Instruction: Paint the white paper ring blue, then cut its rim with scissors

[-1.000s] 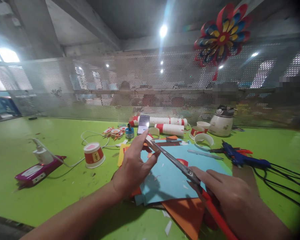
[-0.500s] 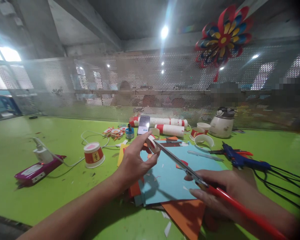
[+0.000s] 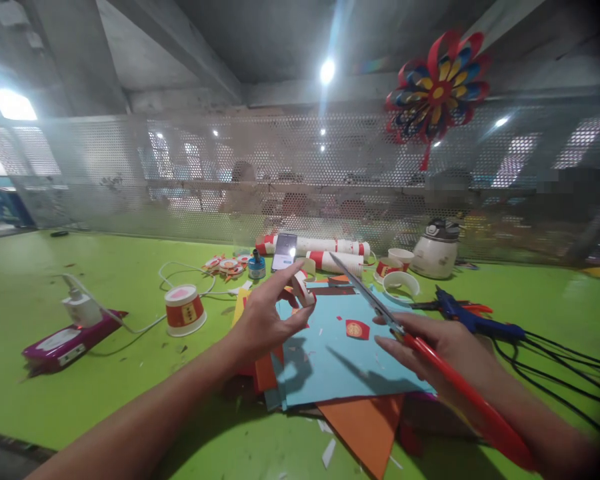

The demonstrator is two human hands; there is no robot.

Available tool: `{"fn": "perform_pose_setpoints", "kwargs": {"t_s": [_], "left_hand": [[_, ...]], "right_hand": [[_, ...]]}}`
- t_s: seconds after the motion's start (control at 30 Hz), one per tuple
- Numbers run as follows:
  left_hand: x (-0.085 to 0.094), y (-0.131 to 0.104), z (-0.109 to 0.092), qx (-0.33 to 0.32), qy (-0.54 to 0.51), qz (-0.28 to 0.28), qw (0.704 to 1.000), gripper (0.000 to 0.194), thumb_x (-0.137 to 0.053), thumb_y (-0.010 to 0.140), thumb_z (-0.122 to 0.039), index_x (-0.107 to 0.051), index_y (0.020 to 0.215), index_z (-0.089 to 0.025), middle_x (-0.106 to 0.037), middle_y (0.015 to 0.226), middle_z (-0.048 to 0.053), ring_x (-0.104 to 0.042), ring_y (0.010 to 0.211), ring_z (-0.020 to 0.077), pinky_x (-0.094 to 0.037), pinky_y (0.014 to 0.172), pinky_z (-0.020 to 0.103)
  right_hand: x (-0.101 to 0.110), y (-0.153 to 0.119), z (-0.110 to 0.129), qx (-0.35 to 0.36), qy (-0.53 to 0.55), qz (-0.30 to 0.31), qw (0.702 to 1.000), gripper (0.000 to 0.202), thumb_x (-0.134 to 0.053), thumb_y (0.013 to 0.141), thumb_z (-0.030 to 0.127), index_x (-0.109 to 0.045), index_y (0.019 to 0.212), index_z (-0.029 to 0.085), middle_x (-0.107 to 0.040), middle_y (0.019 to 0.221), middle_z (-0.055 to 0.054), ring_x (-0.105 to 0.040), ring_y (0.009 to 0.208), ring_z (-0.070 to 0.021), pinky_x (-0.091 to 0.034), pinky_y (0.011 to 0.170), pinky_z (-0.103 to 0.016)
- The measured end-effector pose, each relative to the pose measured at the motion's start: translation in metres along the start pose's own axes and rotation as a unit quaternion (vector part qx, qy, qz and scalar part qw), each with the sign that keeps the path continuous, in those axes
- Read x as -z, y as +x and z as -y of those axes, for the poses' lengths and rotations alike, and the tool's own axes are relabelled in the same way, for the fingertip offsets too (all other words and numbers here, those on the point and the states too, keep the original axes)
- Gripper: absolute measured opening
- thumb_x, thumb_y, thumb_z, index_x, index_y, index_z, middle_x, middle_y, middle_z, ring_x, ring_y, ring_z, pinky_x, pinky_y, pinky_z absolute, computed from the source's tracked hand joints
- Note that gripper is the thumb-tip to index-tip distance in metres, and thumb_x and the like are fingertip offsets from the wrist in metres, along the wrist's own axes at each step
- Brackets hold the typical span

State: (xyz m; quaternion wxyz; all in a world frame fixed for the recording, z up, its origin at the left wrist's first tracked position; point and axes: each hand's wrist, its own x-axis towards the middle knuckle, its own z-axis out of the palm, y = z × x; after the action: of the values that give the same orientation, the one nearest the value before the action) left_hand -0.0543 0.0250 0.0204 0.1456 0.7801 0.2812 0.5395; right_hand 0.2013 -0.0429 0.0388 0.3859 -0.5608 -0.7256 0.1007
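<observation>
Between its thumb and fingers my left hand [image 3: 270,310] pinches a small white and red paper cup piece [image 3: 303,288] with a curled shape. My right hand [image 3: 445,360] grips the red handles of a pair of scissors [image 3: 363,291], whose blades point up and away, apart from the paper piece. Below both hands lie sheets of light blue paper [image 3: 330,373]. On them rest a red scrap with a gold print [image 3: 357,329] and several tiny bits. Orange paper [image 3: 365,430] sticks out from under the blue sheets.
An upturned red and white paper cup [image 3: 185,311] and a purple power strip [image 3: 73,340] stand left. A blue glue gun [image 3: 473,320] with cables lies right, near a white jug [image 3: 436,250]. Behind are stacked cup tubes [image 3: 325,247], a phone [image 3: 284,252] and a blue bottle [image 3: 257,265].
The scissors have moved off the paper cup piece and their tip points higher. The gold-printed red scrap now lies in fuller view on the blue paper. The camera has shifted slightly.
</observation>
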Motion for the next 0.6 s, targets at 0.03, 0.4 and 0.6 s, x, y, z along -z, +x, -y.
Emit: {"fn": "perform_pose_setpoints", "kwargs": {"t_s": [0.03, 0.4, 0.6], "left_hand": [[-0.002, -0.001, -0.002, 0.009, -0.012, 0.016, 1.000, 0.055, -0.066, 0.085, -0.019, -0.048, 0.137, -0.019, -0.068, 0.104, 0.006, -0.063, 0.074, 0.0113, -0.060, 0.075, 0.030], [-0.024, -0.020, -0.021, 0.013, -0.106, 0.162, 0.981, 0.035, -0.067, 0.085, -0.022, -0.048, 0.115, -0.019, -0.063, 0.114, 0.010, -0.066, 0.083, 0.0156, -0.060, 0.074, 0.034], [-0.024, -0.023, -0.026, -0.027, -0.041, 0.177, 0.983, 0.031, -0.064, 0.088, -0.024, -0.049, 0.115, -0.021, -0.065, 0.104, 0.006, -0.066, 0.083, 0.0167, -0.059, 0.071, 0.034]], "right_hand": [[0.000, 0.000, 0.002, 0.004, 0.012, -0.014, 1.000, 0.030, -0.066, 0.081, 0.048, -0.079, 0.089, 0.022, -0.065, 0.058, 0.000, -0.058, 0.053, -0.0174, -0.044, 0.049, -0.027], [-0.013, -0.011, 0.040, 0.068, 0.201, 0.000, 0.977, 0.029, -0.065, 0.083, 0.023, -0.070, 0.111, 0.019, -0.075, 0.088, -0.003, -0.070, 0.073, -0.0160, -0.057, 0.062, -0.025], [-0.022, -0.013, 0.040, 0.037, 0.255, -0.012, 0.966, 0.027, -0.066, 0.083, 0.024, -0.067, 0.110, 0.018, -0.074, 0.097, -0.005, -0.071, 0.086, -0.0185, -0.058, 0.075, -0.029]]}}
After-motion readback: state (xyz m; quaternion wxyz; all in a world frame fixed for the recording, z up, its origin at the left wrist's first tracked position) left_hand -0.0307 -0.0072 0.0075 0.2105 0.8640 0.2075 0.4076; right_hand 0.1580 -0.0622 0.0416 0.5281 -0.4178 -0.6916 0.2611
